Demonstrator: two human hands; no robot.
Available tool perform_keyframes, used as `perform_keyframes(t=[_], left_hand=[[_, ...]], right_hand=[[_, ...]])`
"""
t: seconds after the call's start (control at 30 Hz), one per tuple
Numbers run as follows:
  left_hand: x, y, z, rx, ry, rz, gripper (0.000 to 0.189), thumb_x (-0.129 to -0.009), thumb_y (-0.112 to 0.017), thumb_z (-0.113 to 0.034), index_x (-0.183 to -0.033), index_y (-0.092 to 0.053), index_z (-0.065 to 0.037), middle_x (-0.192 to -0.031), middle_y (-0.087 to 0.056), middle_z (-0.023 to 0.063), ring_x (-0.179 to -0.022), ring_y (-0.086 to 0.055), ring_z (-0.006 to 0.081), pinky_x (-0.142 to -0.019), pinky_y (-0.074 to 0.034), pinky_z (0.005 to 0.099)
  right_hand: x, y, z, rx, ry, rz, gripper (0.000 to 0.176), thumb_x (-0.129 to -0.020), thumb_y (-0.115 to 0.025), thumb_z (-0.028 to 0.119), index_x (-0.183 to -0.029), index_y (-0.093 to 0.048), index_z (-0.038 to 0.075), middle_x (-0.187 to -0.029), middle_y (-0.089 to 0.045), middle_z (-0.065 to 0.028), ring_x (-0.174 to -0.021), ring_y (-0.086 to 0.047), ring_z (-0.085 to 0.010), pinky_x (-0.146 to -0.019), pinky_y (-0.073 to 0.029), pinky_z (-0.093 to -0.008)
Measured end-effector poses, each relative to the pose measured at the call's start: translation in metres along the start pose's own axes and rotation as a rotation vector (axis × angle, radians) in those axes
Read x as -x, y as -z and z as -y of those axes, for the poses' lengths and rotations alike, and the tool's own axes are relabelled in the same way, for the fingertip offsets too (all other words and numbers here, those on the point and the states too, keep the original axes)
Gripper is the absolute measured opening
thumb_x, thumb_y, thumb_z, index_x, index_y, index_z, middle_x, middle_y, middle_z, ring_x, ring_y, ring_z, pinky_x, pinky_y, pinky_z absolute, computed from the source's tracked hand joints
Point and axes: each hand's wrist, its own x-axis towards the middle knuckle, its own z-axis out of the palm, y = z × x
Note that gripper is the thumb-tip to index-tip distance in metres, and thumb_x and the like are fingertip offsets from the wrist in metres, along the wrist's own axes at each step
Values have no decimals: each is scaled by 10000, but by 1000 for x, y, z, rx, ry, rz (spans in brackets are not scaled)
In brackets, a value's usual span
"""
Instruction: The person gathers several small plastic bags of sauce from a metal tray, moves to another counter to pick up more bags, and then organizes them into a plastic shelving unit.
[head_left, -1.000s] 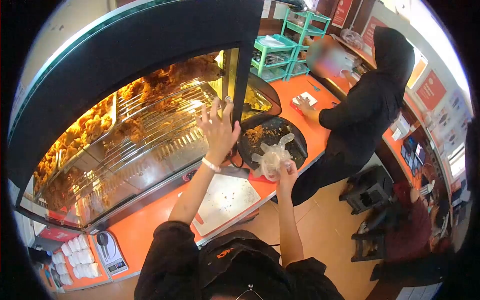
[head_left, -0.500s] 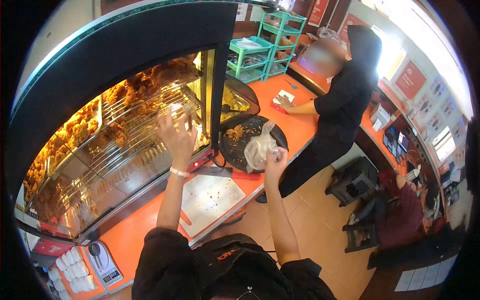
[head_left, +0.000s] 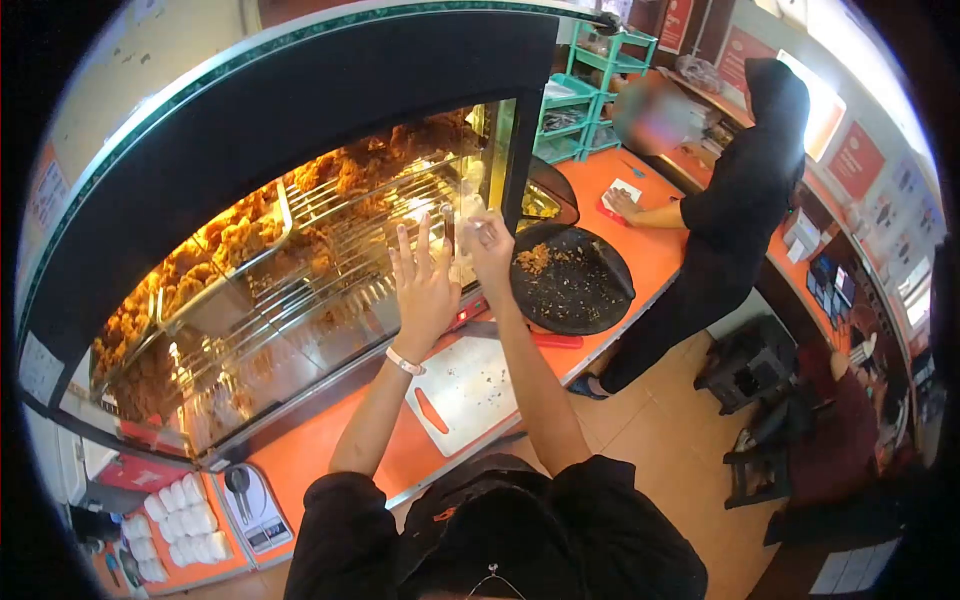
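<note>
My left hand (head_left: 428, 290) is raised in front of the lit display cabinet (head_left: 330, 70), its fingers stretched out and holding nothing. Close beside it on the right, my right hand (head_left: 490, 255) has its fingers pinched together on a clear plastic bag (head_left: 467, 225), hard to make out against the glass. Fried chicken pieces (head_left: 215, 245) lie in trays and on the wire rack (head_left: 350, 235) inside the cabinet. Below my forearms is a white cutting board (head_left: 470, 385) with crumbs; a knife with a red handle (head_left: 555, 341) lies at its far edge.
A round black tray (head_left: 590, 300) with crumbs sits on the orange counter (head_left: 655, 260). Another person in black (head_left: 745, 190) stands at the counter's far end. At the lower left are a kitchen scale (head_left: 262, 515) and white wrapped bundles (head_left: 185, 510). Green shelves (head_left: 570, 115) stand behind.
My right hand has moved left with the plastic bag, from over the black tray to beside my left hand. The view has shifted, so the surroundings appear farther right.
</note>
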Motion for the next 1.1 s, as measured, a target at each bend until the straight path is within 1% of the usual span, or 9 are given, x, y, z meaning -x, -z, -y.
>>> perform_keyframes(t=[0.17,0.27,0.47,0.67,0.7,0.73,0.87,1.0,1.1], left_hand=[[-6,-10,-2,-8,-38,-7,495,-605,-543,-88,-1099,-528,-69,-1397,-162,133,-1279,-80,418,-999,-180,544],[-16,-15,-10,-32,-78,44,571,-649,-519,-89,-1215,-443,-66,-1402,-177,115,-1278,-140,387,-1002,-204,500],[-34,-46,-25,31,-152,12,474,-655,-521,-74,-1126,-502,-30,-1390,-186,145,-1279,-96,414,-983,-205,532],[-35,-50,-50,56,-104,85,571,-687,-527,-132,-1238,-403,-50,-1402,-140,151,-1279,-64,421,-998,-161,534],[-28,-48,-61,188,-12,-55,606,-667,-536,-142,-1246,-385,-49,-1390,-153,169,-1273,-82,426,-991,-158,549],[-23,-47,-73,323,78,-203,641,-647,-546,-152,-1254,-367,-48,-1379,-167,187,-1267,-100,430,-984,-155,564],[38,-83,-176,552,-212,138,674,-643,-540,-160,-1285,-340,-104,-1358,-172,208,-1248,-91,464,-960,-135,610],[120,-142,-309,800,-482,464,708,-603,-654,-214,-1248,-375,-135,-1372,-110,207,-1249,-93,450,-951,-104,636],[148,-135,-385,950,-807,706,690,-633,-662,-256,-1250,-371,-149,-1375,-95,204,-1255,-62,451,-946,-84,645]], right_hand=[[-8,21,6,-125,-117,-75,188,-778,-526,-32,-963,-520,3,-852,-575,-42,-765,-522,-66,-648,-412,-188],[-3,28,6,-153,-180,-156,193,-783,-502,-39,-971,-516,3,-894,-583,-52,-784,-530,-76,-655,-419,-191],[24,58,17,-65,-103,-344,238,-806,-440,-29,-1035,-483,22,-971,-556,-71,-783,-563,-119,-627,-478,-213],[147,218,34,208,-275,-544,223,-818,-503,77,-1038,-502,41,-938,-585,-79,-745,-583,-151,-547,-492,-250],[173,243,66,289,-498,-635,214,-830,-522,154,-1026,-521,69,-934,-583,-72,-730,-582,-149,-537,-483,-268],[211,284,63,97,-340,-698,218,-839,-531,218,-1019,-528,94,-900,-577,-56,-678,-560,-124,-490,-457,-255],[350,396,136,311,-448,-1187,103,-861,-504,224,-886,-455,137,-743,-517,-14,-575,-509,-96,-419,-424,-211],[599,521,150,599,-847,-1226,171,-848,-485,287,-897,-442,129,-705,-523,-34,-544,-523,-168,-396,-440,-299],[584,408,236,446,-1397,-1707,240,-865,-450,246,-966,-523,41,-932,-526,-160,-786,-558,-264,-590,-506,-373]])
